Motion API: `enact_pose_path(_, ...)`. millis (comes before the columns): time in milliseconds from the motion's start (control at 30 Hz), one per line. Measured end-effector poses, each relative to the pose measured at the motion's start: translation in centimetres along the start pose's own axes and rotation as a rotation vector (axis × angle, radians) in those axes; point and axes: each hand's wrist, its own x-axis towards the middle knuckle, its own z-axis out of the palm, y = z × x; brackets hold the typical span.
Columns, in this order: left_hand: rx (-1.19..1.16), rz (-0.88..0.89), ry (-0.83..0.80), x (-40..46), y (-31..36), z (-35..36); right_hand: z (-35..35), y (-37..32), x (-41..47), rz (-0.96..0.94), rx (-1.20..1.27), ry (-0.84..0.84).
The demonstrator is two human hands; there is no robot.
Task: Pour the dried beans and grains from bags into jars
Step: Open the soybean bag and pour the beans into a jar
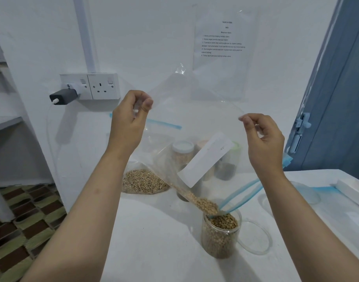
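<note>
Both hands [129,119] [262,137] above upended bag [186,127]

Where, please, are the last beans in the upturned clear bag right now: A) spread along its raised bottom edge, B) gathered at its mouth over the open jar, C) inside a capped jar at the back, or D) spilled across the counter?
B: both hands, left hand and right hand, pinch the bag up by its corners, and the beans sit at its lowered mouth above the open jar.
</note>
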Motion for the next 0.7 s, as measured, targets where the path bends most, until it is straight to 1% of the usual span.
enact_pose_path(167,0.065,-0.029,-0.031,-0.2,-0.5,-0.2,-0.1,-0.2,-0.2,-0.007,-0.002,-0.016)
enact_pose_path(300,0.027,-0.076,-0.086,-0.7,-0.5,-0.2,-0.1,-0.2,-0.6,-0.007,0.007,-0.021)
enact_pose_path(433,-0.01,-0.121,-0.219,-1.7,-1.1,-0.9,0.1,-0.6,-0.9,-0.031,0.01,-0.03)
enact_pose_path(533,0.087,-0.117,-0.312,-2.0,-1.2,-1.6,0.1,-0.6,-1.1,-0.062,0.006,-0.035)
enact_pose_path(600,0.142,-0.113,-0.31,-2.0,-1.4,-1.9,-0.1,-0.6,-1.1,-0.061,0.003,-0.034)
enact_pose_path(700,0.162,-0.153,-0.23,-2.5,-2.3,-2.2,-0.3,-0.6,-1.2,-0.053,0.013,-0.031)
